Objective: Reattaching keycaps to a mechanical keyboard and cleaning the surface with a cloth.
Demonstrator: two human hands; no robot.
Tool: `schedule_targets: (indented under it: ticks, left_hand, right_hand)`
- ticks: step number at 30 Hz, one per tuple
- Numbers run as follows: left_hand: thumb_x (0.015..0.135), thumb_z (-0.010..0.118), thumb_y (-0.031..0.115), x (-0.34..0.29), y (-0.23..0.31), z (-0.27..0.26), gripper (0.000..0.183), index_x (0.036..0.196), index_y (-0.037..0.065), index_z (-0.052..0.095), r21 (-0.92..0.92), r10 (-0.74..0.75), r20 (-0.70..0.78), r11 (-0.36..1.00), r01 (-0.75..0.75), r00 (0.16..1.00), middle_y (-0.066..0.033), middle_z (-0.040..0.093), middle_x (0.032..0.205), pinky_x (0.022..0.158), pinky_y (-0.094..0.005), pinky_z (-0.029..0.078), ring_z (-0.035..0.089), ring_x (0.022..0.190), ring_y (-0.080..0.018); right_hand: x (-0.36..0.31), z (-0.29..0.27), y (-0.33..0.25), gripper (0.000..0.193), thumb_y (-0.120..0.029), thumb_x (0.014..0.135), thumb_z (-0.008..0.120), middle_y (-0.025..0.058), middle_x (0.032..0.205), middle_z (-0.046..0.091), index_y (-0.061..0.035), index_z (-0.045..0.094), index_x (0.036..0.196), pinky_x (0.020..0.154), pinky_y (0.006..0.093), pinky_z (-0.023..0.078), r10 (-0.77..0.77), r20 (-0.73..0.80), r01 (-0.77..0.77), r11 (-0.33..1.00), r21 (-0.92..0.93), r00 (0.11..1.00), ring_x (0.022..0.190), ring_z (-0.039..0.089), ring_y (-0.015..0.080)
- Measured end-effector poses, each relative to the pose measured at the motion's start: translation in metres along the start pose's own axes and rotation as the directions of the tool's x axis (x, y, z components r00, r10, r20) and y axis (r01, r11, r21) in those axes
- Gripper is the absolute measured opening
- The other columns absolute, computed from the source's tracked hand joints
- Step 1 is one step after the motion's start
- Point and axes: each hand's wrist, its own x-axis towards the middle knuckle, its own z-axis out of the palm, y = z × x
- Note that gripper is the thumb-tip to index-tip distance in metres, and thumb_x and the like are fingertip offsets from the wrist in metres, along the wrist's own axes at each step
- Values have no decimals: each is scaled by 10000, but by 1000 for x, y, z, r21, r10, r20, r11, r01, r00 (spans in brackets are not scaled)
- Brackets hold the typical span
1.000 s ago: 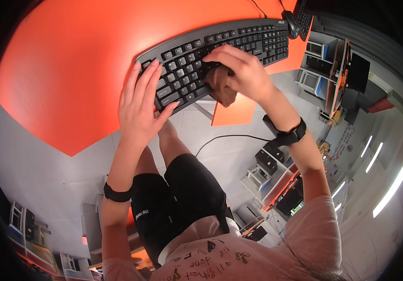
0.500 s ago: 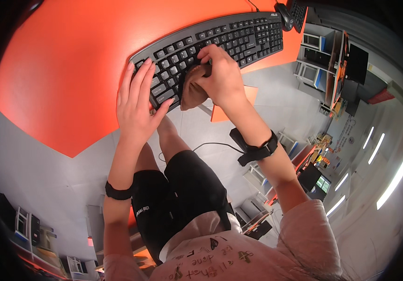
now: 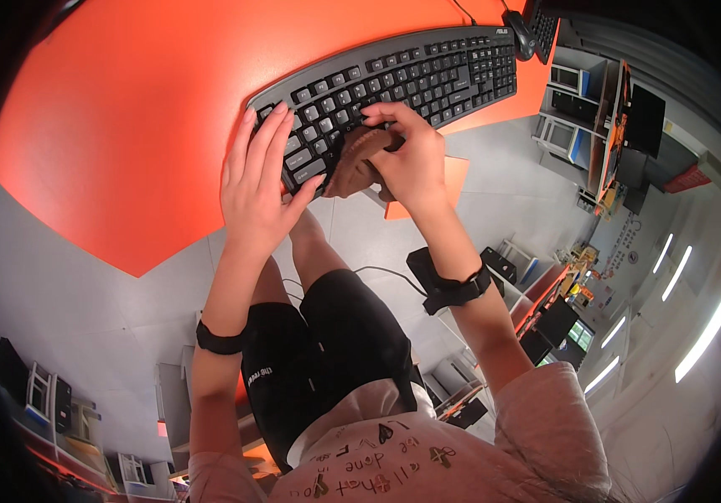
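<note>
A black computer keyboard (image 3: 411, 77) lies slanted along the near edge of an orange table. My left hand (image 3: 258, 189) rests over its left end with fingers stretched out, the thumb apart at the near corner keys. My right hand (image 3: 415, 159) pinches a bunched brown cloth (image 3: 359, 158) between thumb and fingers. The cloth lies against the keyboard's near side, right of my left hand, and part of it hangs over the edge. It covers some lower keys, and the right fingertips sit just above the keys.
A black mouse (image 3: 520, 35) stands at the keyboard's right end, beside part of another black keyboard (image 3: 543, 29). The orange table (image 3: 117, 134) ends in a corner at the near left. A black cable (image 3: 390, 270) runs below the right forearm. Shelves with equipment (image 3: 574, 109) stand at the right.
The whole view has shifted slightly. My right hand stays closed on the cloth, whose folds have changed shape over the keys. My left hand keeps its place on the keyboard's left end.
</note>
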Motion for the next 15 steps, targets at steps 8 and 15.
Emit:
schedule_targets:
  ticks: [8,15]
  left_hand:
    - [716,710,292,-1,0,0,680,1287,23,456,-29,-6,34,1000,7,999,-72,446,1349,996,-421,329,343,1287,-333]
    - [721,710,284,0,2,3,696,1294,0,433,-57,-11,62,998,15,998,-89,423,1363,1025,-442,299,323,1290,-360]
  right_hand:
    - [18,4,-2,309,2,629,693,66,780,629,-44,610,923,625,268,485,-189,85,202,962,-182,978,675,599,151]
    - [-7,34,28,162,15,614,658,102,727,613,-16,618,768,576,261,469,-3,-256,62,974,220,967,642,606,188]
